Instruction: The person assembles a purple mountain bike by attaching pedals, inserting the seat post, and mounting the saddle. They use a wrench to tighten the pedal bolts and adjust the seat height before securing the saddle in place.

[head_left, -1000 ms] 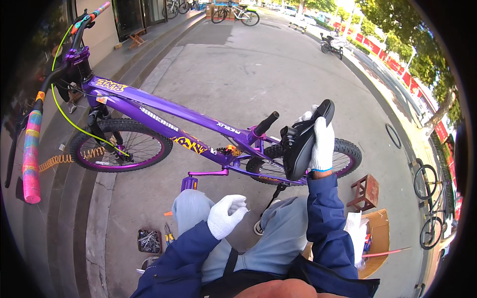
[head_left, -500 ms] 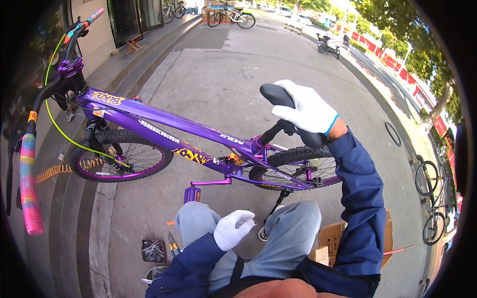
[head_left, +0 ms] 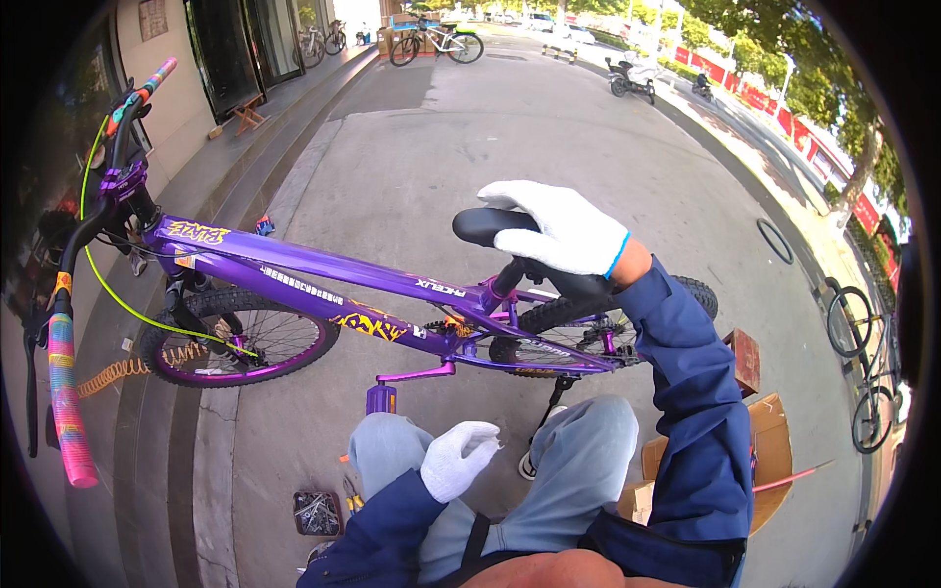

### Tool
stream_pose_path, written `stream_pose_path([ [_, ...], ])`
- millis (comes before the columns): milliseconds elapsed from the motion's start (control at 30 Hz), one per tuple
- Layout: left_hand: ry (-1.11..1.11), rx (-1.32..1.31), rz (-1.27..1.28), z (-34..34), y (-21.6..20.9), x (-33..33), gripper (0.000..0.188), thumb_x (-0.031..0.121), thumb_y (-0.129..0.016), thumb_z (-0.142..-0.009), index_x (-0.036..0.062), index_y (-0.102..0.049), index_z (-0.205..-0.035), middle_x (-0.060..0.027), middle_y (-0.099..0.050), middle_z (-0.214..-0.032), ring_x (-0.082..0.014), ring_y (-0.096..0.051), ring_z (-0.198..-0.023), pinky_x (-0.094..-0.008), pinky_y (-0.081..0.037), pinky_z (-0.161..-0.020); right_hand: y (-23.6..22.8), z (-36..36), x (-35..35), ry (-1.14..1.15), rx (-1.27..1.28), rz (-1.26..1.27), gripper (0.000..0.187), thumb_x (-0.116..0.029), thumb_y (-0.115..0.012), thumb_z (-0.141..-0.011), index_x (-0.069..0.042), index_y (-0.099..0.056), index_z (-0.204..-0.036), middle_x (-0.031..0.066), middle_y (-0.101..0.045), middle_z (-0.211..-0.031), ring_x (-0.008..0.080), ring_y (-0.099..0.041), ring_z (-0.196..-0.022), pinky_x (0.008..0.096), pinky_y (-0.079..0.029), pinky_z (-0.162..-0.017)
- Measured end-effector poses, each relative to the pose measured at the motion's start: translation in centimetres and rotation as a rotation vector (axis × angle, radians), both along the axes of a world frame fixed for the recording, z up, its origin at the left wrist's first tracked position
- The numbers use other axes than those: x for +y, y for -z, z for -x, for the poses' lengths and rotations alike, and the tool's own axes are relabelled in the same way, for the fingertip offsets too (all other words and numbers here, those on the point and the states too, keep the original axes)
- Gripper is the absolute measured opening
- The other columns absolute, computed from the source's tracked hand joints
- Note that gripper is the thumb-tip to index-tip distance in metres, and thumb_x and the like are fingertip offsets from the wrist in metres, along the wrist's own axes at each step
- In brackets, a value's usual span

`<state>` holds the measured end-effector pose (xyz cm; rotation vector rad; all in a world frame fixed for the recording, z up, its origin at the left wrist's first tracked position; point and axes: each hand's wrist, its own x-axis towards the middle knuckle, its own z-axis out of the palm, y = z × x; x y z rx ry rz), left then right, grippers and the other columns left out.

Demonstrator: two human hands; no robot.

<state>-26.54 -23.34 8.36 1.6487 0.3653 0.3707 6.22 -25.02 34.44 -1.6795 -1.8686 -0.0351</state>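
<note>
Spanning the far left, a black handlebar (head_left: 74, 245) carries multicoloured ribbed grips (head_left: 71, 412); a yellow-green cable (head_left: 106, 277) loops toward the front wheel (head_left: 221, 380), which has a knobbly black tyre and a purple rim. An orange coiled hose (head_left: 113, 375) shows through its spokes. The glossy purple bicycle frame (head_left: 294, 269) extends rightward. Below it, on the ground, a dark rectangular tray (head_left: 297, 512) holds small metal parts, with yellow-handled pliers (head_left: 353, 497) just beside it. A purple pedal (head_left: 381, 399) is near the person's left knee. The left hand (head_left: 459, 461), in a white knitted glove, is above the lap, its fingers loosely curled with a gap to the thumb. Higher up, the elongated black saddle (head_left: 485, 226) sits on a black seat post (head_left: 507, 279) above the frame, nose leftward. The right hand (head_left: 569, 230), in a blue-edged white glove, clasps the saddle from above, fingers on the far side, thumb on the near side. Farther right, a reddish-brown wooden stool (head_left: 742, 363) stands near an open brown cardboard box (head_left: 772, 461).
</note>
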Motion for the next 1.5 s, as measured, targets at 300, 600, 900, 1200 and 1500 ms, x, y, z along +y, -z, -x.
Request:
stream_pose_path([
  [300, -0.243, -0.299, -0.738, -3.6, -15.9, 6.8, 0.022, 0.003, -0.075, -0.096, 0.0014, -0.072, -0.118, -0.0140, -0.072, -0.113, -0.0249, -0.076, -0.104, -0.0354, -0.060, -0.091, 11.3, -6.8, -5.5, 0.219, 1.415, -0.689, 0.056, -0.041, -0.056, -0.116, 0.001, -0.057, -0.153, 0.0182, -0.067, -0.148, 0.0287, -0.066, -0.134, 0.0428, -0.054, -0.114],
  [600, 0.035, 0.343, -1.355, -19.9, -29.5, 11.8, 0.054, 0.052, -0.050, -0.110, 0.0064, -0.078, -0.114, -0.0230, -0.075, -0.112, -0.0414, -0.070, -0.109, -0.0494, -0.053, -0.098, 15.5, -4.7, -5.5, -0.242, 1.984, -0.514, 0.082, -0.068, -0.047, -0.112, -0.003, -0.048, -0.162, 0.0199, -0.056, -0.159, 0.0345, -0.059, -0.144, 0.0512, -0.051, -0.119],
  [900, 0.206, 0.614, -1.299, -23.4, -29.3, 13.7, 0.073, 0.064, -0.037, -0.112, 0.0069, -0.082, -0.107, -0.0271, -0.075, -0.092, -0.0468, -0.071, -0.092, -0.0521, -0.052, -0.091, 13.9, -3.5, -2.9, -0.333, 2.040, -0.744, 0.073, -0.054, -0.049, -0.112, 0.005, -0.055, -0.155, 0.0215, -0.066, -0.147, 0.0341, -0.066, -0.130, 0.0467, -0.053, -0.115],
  [1200, 0.189, 0.100, -1.276, -20.5, -21.1, 17.7, 0.043, 0.023, -0.052, -0.111, 0.0117, -0.052, -0.153, -0.0306, -0.073, -0.102, -0.0445, -0.075, -0.088, -0.0497, -0.058, -0.080, 8.1, -3.8, -0.9, -0.224, 1.681, -0.493, 0.062, -0.050, -0.062, -0.110, 0.001, -0.066, -0.145, 0.0119, -0.074, -0.124, 0.0253, -0.070, -0.111, 0.0399, -0.058, -0.101],
  [1500, 0.136, 0.662, -0.859, -22.7, -27.7, 15.6, 0.087, 0.068, -0.037, -0.112, -0.0012, -0.076, -0.076, -0.0144, -0.063, -0.060, -0.0245, -0.064, -0.053, -0.0406, -0.052, -0.062, 11.7, -7.1, -3.2, -0.194, 1.775, -0.461, 0.066, -0.045, -0.046, -0.111, 0.003, -0.058, -0.155, 0.0178, -0.069, -0.146, 0.0283, -0.068, -0.129, 0.0409, -0.054, -0.111],
])
